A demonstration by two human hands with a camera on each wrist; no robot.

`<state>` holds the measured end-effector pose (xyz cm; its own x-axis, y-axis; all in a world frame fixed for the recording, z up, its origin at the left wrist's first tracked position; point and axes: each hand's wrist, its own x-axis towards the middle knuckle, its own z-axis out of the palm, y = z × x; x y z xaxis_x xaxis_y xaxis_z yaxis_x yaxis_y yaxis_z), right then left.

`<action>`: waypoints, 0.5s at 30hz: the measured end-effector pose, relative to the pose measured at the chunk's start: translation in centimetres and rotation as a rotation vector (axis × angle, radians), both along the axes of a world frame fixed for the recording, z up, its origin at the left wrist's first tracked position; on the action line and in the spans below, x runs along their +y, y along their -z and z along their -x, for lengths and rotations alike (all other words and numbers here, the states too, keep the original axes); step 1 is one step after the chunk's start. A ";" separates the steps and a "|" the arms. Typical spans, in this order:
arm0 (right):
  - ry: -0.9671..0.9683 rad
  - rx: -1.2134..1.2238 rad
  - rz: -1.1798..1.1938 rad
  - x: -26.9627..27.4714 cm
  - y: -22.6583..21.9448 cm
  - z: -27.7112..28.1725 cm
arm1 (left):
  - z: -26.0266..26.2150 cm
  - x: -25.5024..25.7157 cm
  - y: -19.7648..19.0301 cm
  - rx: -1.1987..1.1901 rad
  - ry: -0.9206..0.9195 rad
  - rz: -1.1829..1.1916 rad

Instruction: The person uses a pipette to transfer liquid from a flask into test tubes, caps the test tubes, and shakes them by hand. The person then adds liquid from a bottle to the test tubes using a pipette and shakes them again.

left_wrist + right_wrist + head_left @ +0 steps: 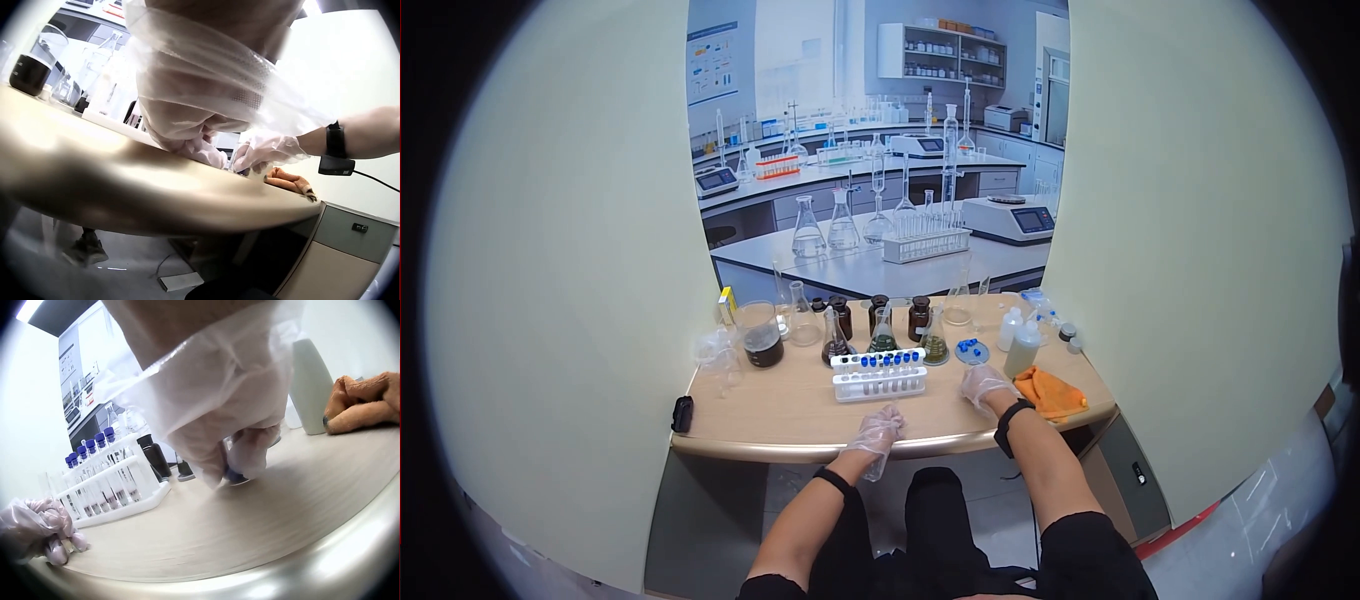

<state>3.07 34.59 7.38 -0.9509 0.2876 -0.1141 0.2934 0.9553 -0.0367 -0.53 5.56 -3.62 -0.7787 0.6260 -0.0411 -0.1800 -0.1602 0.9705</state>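
My gloved right hand [987,386] is over the right half of the table, just in front of a round dish [986,359] of small blue caps. In the right wrist view, its thumb and fingers pinch a blue cap [234,475], mostly hidden by the glove. Near the table's front edge, my gloved left hand [879,430] has curled fingers. A small clear, tube-like piece [67,545] shows between its fingertips; the rest is covered by the hand. Beyond it stands a white test tube rack [880,386] with several tubes, many topped with blue caps [91,445].
Flasks with dark and green liquid [935,348] and brown bottles [919,320] line up behind the rack. A beaker of dark liquid [763,350] stands left. An orange cloth [1050,394] and a plastic bottle [1023,350] are at right. A black object [683,414] sits at the left edge.
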 end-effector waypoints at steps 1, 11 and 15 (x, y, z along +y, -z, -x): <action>-0.001 -0.003 -0.006 0.0 0.2 -0.1 | 0.1 0.0 0.5 -0.003 -0.001 -0.006; -0.002 0.077 0.025 0.5 0.4 0.1 | -0.2 0.3 -0.3 -0.154 -0.016 -0.136; -0.002 0.019 0.036 -0.8 -1.5 -1.1 | -1.2 -0.3 -2.2 -0.140 -0.016 -0.105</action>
